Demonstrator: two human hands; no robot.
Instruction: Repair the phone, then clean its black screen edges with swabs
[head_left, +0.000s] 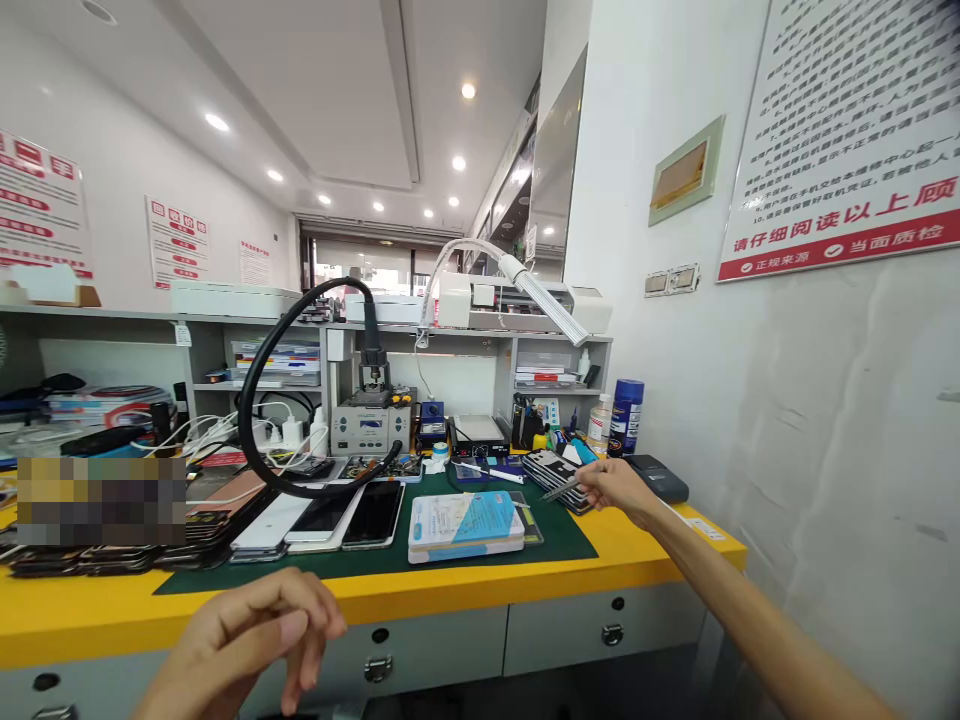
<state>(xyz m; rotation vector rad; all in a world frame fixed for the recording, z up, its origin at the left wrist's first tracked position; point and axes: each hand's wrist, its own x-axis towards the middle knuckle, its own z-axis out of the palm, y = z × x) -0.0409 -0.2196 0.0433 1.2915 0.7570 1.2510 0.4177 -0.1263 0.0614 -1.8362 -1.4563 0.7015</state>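
Note:
My right hand (611,487) is closed on a pair of metal tweezers (561,490), their tips pointing left over the green mat (577,546). Just behind them lies a stack of flat phone-like parts (544,466). My left hand (259,635) hangs in front of the desk edge, fingers loosely bent and apart, with nothing visible in it. On the mat's middle rests a blue and white box (466,522), and a flat clear-lidded case (531,525) shows at its right. Left of the box are a black-screened phone (375,514) and white phones (262,525).
A thick black hose (247,400) loops over the desk's left part from a grey soldering station (367,428). Phone stacks (217,530) and white cables crowd the left. A blue spray can (625,418) and black box (657,477) stand by the right wall. A white lamp (544,300) hangs above.

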